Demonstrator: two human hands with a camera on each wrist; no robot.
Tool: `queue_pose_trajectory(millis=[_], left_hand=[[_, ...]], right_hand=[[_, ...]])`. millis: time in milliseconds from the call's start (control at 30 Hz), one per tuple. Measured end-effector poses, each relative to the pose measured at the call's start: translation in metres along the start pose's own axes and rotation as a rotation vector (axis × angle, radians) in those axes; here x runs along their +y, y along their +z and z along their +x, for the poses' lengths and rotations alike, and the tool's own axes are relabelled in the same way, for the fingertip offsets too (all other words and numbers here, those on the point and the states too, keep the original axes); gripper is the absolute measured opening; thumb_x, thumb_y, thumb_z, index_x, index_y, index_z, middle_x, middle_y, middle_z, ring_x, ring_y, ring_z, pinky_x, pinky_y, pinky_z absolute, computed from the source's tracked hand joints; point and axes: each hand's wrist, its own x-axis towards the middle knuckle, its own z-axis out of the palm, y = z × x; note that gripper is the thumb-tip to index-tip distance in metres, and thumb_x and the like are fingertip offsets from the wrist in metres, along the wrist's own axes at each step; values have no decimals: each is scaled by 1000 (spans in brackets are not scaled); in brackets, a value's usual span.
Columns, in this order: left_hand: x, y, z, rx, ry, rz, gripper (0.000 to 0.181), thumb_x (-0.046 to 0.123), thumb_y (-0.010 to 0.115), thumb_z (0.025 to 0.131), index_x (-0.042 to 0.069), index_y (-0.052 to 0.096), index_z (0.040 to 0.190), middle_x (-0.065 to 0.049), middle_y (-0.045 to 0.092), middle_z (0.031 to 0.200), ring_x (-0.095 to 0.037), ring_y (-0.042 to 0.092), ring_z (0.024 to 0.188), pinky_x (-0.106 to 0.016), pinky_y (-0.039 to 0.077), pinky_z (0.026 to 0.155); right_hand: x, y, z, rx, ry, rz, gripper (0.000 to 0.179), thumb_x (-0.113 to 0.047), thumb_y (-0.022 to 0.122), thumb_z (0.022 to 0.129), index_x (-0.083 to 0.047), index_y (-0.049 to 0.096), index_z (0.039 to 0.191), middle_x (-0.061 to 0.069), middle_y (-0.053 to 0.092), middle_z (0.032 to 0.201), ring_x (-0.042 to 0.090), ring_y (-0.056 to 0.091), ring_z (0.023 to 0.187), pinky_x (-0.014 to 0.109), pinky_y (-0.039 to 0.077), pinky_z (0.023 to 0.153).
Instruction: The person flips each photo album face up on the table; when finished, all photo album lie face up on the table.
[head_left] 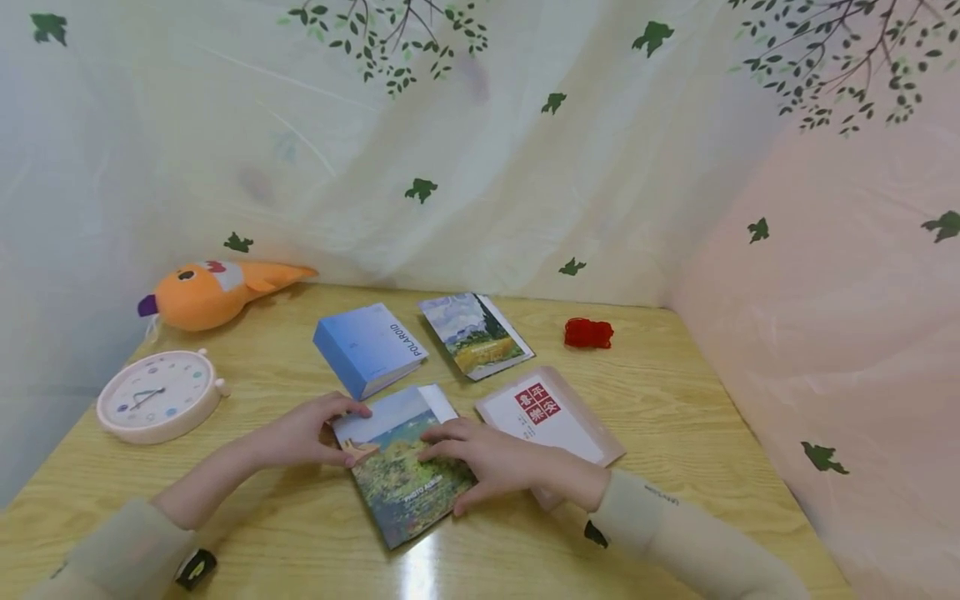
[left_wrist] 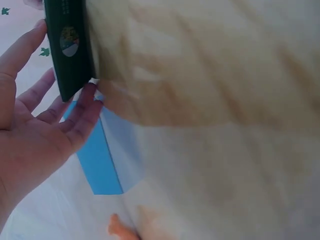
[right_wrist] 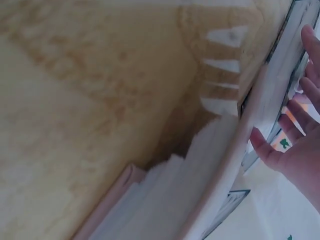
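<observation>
A photo album (head_left: 408,492) with a painted landscape cover lies at the front middle of the table. My left hand (head_left: 307,433) is at its left edge, thumb low and a fingertip by the upper corner. In the left wrist view the fingers of my left hand (left_wrist: 45,115) reach along the dark green spine (left_wrist: 70,47), fairly straight. Over the cover, my right hand (head_left: 491,458) spreads its fingers, its thumb at the right edge. The right wrist view has the right hand (right_wrist: 300,130) with loosely extended fingers beside the album's page edges (right_wrist: 277,75).
Behind the album sit a blue POLAROID album (head_left: 360,342) and another landscape-covered album (head_left: 476,337). A pink-edged book with red characters (head_left: 558,417) lies right, with a red string bundle (head_left: 588,333) beyond. A clock (head_left: 157,396) and orange plush toy (head_left: 206,296) are left.
</observation>
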Motion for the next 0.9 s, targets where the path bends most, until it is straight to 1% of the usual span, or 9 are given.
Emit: queue_pose_trajectory(millis=[100, 200, 267, 333, 433, 500, 633, 767, 900], left_hand=[[6, -2, 1, -10, -10, 71, 59, 39, 78, 75, 10, 58, 123, -9, 55, 117, -16, 54, 94, -30, 49, 77], [14, -6, 3, -11, -20, 158, 61, 45, 77, 75, 11, 58, 122, -14, 55, 123, -28, 54, 108, -43, 48, 88], [21, -8, 5, -6, -14, 199, 61, 46, 76, 75, 11, 59, 122, -16, 55, 124, -34, 52, 113, -49, 46, 90], [27, -10, 7, 0, -10, 230, 61, 45, 76, 76, 11, 59, 124, -18, 54, 125, -36, 50, 115, -52, 45, 92], [37, -10, 12, 7, -2, 244, 59, 40, 75, 78, 11, 57, 127, -15, 54, 125, -34, 51, 114, -50, 45, 91], [44, -10, 16, 8, -1, 244, 60, 37, 75, 79, 11, 54, 130, -14, 53, 129, -34, 50, 118, -51, 44, 94], [59, -8, 25, 9, 16, 224, 64, 28, 77, 79, 7, 50, 134, -13, 52, 134, -37, 45, 124, -54, 39, 100], [71, -3, 36, -5, 34, 228, 64, 30, 76, 79, 8, 50, 134, -11, 51, 136, -35, 43, 128, -52, 37, 103], [79, 5, 50, -21, 91, 262, 65, 33, 75, 80, 8, 50, 134, -9, 51, 137, -34, 41, 130, -52, 34, 105]], right_hand=[[1, -3, -2, -20, -6, 28, 81, -50, 75, 74, -20, 42, 142, 3, 32, 151, 20, 31, 137, 38, 27, 113], [3, -8, -5, -31, -3, 82, 76, -46, 74, 77, -20, 43, 141, 2, 34, 150, 23, 29, 139, 42, 24, 114], [6, -11, -9, -29, -2, 130, 72, -43, 73, 79, -19, 44, 141, 2, 36, 149, 24, 28, 140, 45, 21, 115], [8, -17, -15, -25, 16, 170, 69, -40, 73, 81, -18, 44, 140, 2, 38, 148, 25, 26, 140, 46, 21, 115], [10, -26, -25, -6, 60, 211, 67, -36, 73, 81, -17, 45, 139, 3, 38, 148, 25, 26, 140, 44, 24, 114], [12, -34, -33, 19, 100, 216, 68, -34, 75, 80, -18, 46, 139, 4, 38, 148, 24, 26, 140, 43, 28, 113], [20, -44, -49, 110, 129, 179, 69, -31, 78, 77, -17, 48, 138, 3, 42, 146, 21, 31, 138, 43, 33, 110], [28, -51, -63, 202, 143, 144, 70, -31, 80, 74, -19, 50, 136, 0, 45, 143, 21, 36, 134, 46, 33, 106], [36, -59, -77, 247, 200, 208, 69, -28, 81, 75, -19, 50, 136, 0, 45, 143, 22, 37, 130, 47, 35, 103]])
